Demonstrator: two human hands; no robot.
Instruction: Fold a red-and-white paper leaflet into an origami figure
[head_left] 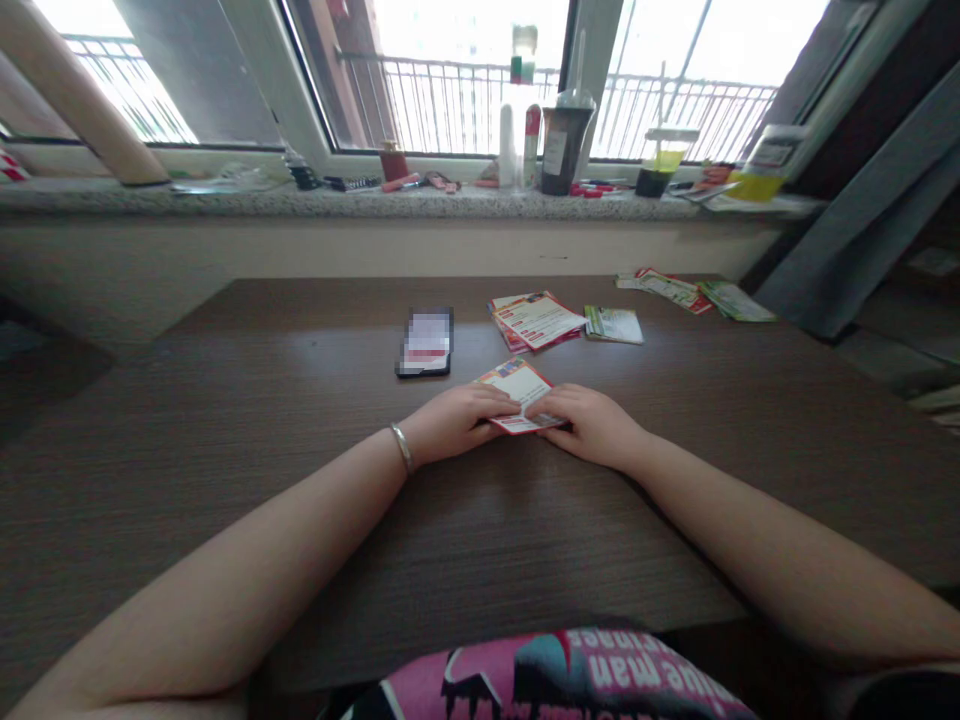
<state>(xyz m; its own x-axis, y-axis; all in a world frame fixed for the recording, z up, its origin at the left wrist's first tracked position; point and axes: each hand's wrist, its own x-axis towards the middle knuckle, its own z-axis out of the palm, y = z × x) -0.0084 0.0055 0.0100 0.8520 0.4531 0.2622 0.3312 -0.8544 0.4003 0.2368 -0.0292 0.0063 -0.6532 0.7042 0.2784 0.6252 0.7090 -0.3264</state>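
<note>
A printed card (517, 378) with a red border, a white text area and a coloured picture strip lies just above the brown table, between both hands. My left hand (459, 420), with a silver bangle at the wrist, grips its left side, fingers on top and thumb at the near edge. At the right side, my right hand (594, 424) is closed on the same card, its fingertips close to the left ones. Whether more cards lie beneath it is hidden. Just beyond is a loose stack of similar red-edged cards (536, 320).
A phone (426, 342) with a blurred screen lies left of the stack. Green-edged cards (613, 324) sit right of it, with more cards (675, 290) at the far right. Bottles and drink cups, including a dark cup (564, 150), line the stone windowsill (420, 205).
</note>
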